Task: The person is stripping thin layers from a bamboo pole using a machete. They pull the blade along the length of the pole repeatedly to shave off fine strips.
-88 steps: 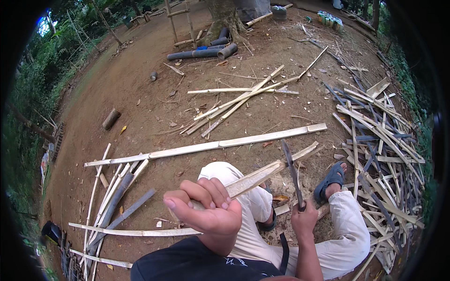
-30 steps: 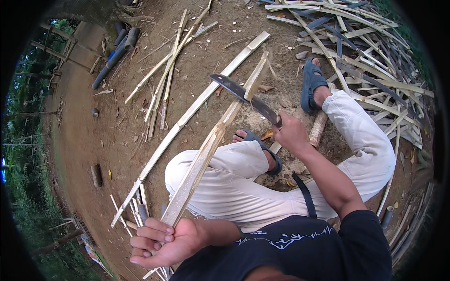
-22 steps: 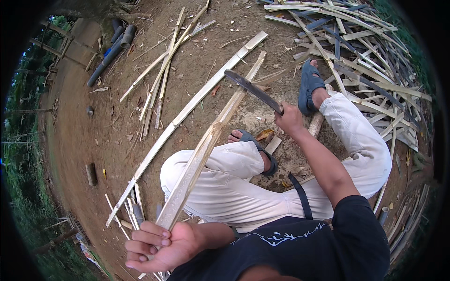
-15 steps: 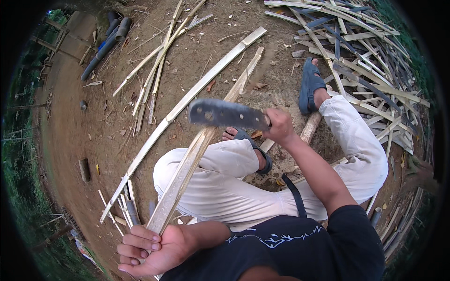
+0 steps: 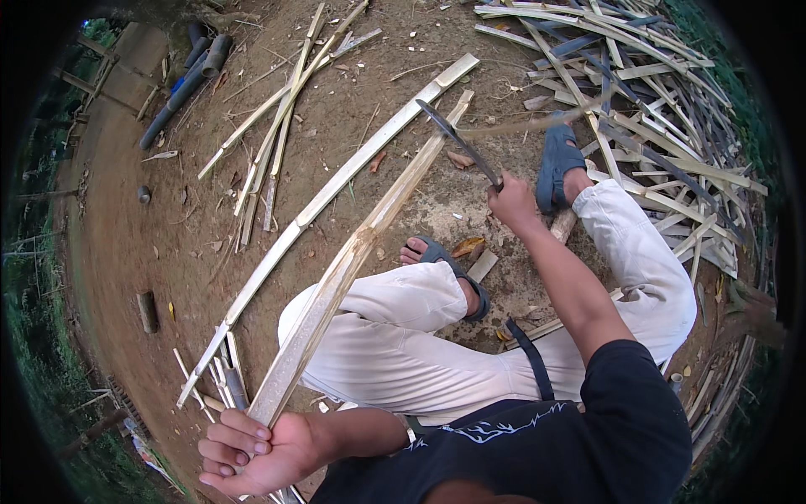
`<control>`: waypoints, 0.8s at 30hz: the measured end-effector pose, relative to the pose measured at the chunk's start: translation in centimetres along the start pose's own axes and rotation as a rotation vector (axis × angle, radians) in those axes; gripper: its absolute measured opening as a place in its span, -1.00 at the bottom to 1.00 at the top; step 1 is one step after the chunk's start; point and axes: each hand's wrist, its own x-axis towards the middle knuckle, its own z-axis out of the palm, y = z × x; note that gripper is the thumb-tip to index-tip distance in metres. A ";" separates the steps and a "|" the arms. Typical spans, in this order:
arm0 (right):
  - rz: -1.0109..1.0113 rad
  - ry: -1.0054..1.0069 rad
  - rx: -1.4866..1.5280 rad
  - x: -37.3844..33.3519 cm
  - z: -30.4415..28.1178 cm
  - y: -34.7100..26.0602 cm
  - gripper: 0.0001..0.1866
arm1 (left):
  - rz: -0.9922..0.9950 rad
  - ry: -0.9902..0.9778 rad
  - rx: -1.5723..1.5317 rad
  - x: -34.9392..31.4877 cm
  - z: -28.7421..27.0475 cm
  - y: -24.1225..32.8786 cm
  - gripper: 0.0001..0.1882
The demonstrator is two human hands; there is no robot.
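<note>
Head view: brown packed dirt [image 5: 109, 227] makes up most of what I see from here. A tangled heap of split strips [image 5: 705, 170], some pale and some dark grey, spreads across the upper right. One long pale strip [image 5: 300, 222] lies on the ground, jointed and smooth-faced. Roughly alongside it runs the held strip [image 5: 363, 238], angling up and rightward from the left hand [image 5: 267, 454], which is clamped round its near end; it passes over the pale trousers [image 5: 403, 361]. Its near half is broad and frosted-looking, a knobbly joint marks the middle, and the far half is narrower, raw and fibrous. The dark metal knife [image 5: 470, 149] slants across that far end, so the right hand [image 5: 514, 203], closed round the handle, is the nearer one there. Beside the blade, a thin sliver [image 5: 537, 124] shows as a blur.
</note>
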 end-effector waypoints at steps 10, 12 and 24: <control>0.065 -0.020 0.069 4.6 0.0 -1.4 -0.81 | -0.022 -0.051 0.067 1.9 0.4 -1.1 -0.54; 0.089 -0.079 0.007 4.9 1.1 -1.9 -0.77 | -0.073 -0.100 0.013 3.9 -1.3 -1.9 -0.55; 0.242 -0.102 0.118 7.6 0.5 -4.1 -0.73 | -0.062 -0.027 0.053 5.4 -0.5 -4.5 -0.64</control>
